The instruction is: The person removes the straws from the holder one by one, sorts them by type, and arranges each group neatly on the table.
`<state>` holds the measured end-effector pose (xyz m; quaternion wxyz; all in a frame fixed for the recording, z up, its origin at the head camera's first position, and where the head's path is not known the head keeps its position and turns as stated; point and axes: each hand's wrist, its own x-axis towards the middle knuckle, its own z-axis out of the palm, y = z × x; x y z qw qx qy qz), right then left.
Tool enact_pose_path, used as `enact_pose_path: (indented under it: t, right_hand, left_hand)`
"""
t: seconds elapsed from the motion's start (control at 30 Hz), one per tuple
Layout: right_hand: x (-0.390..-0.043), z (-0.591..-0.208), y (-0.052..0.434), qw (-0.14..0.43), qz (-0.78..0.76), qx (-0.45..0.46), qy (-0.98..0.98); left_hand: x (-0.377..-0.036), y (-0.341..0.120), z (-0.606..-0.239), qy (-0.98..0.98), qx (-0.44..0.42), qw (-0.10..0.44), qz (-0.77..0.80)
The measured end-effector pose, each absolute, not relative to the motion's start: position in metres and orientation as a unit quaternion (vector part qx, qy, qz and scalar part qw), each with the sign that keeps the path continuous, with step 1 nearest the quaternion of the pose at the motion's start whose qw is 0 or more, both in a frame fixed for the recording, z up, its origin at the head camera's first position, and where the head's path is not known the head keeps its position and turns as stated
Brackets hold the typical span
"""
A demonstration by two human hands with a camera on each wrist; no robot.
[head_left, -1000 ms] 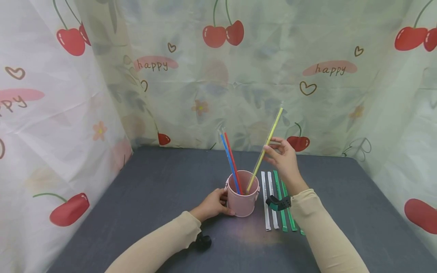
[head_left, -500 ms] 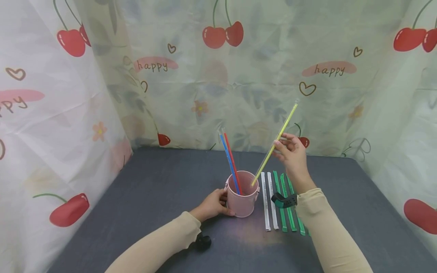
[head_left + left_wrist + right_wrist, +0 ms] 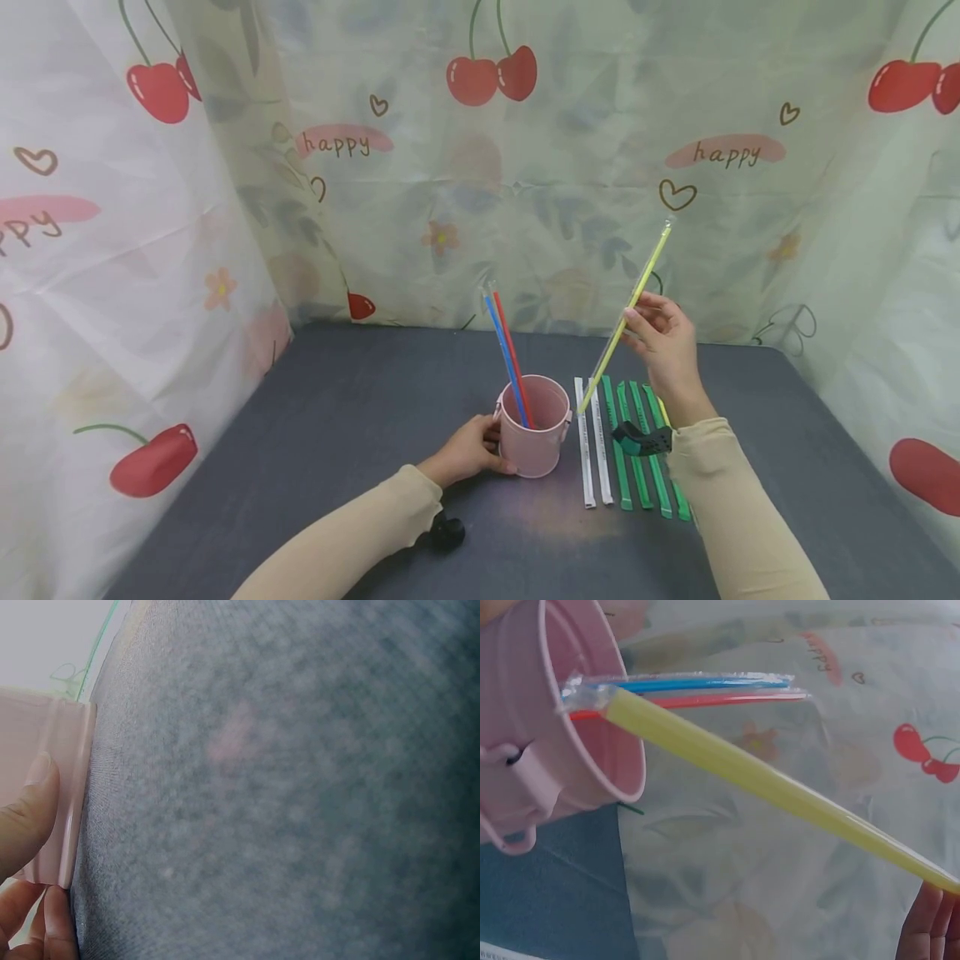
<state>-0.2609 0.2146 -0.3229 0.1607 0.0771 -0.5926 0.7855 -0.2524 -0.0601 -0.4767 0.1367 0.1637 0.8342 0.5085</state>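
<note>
Both hands are busy. Our left hand (image 3: 468, 450) curls around the side of the pink bucket (image 3: 532, 425), thumb and fingers pressed against its wall; the left wrist view shows the thumb (image 3: 26, 814) flat on the pink metal. Our right hand (image 3: 666, 346) is raised above the bench (image 3: 337, 433), pinching a yellow straw (image 3: 628, 312) between thumb and fingertips. That straw is tilted, its upper end leaning up and to the right toward the curtain (image 3: 570, 167), its lower end hanging just right of the bucket's rim, outside the bucket, over the straws that lie on the bench. It sits in a clear wrapper, which shows plainly at the near tip in the right wrist view (image 3: 780, 784).

We see two straws standing inside the bucket: a blue straw (image 3: 504, 354) and a red straw (image 3: 512, 354), side by side, both leaning up and to the left, both in clear wrappers. Their lower ends rest in the bottom of the bucket. The bucket stands upright on the bench, with a small handle lug on each side.

To the right of the bucket we have a row of wrapped straws lying flat, roughly parallel: two white straws (image 3: 592, 450) nearest the bucket, then several green straws (image 3: 637, 467), partly covered by our right forearm and the wrist strap (image 3: 641, 439). The white ones lie just beside the bucket without touching it.
</note>
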Motion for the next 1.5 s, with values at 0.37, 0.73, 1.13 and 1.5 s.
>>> enact_pose_path:
  t: [0.37, 0.73, 1.13, 1.5]
  right_hand:
    - [-0.258, -0.335, 0.234, 0.158, 0.750, 0.047, -0.640]
    - [-0.257, -0.352, 0.255, 0.154, 0.652, 0.012, -0.742]
    - [-0.251, -0.371, 0.284, 0.138, 0.533, 0.018, -0.835]
    - [-0.248, -0.384, 0.303, 0.076, 0.461, -0.024, -0.884]
  left_hand:
    - [-0.251, -0.060, -0.475, 0.834, 0.166, 0.136, 0.509]
    - [-0.251, -0.060, -0.474, 0.835, 0.166, 0.137, 0.507]
    - [-0.249, -0.060, -0.472, 0.834, 0.163, 0.137, 0.508]
    - [-0.248, -0.060, -0.471, 0.835, 0.157, 0.140, 0.509]
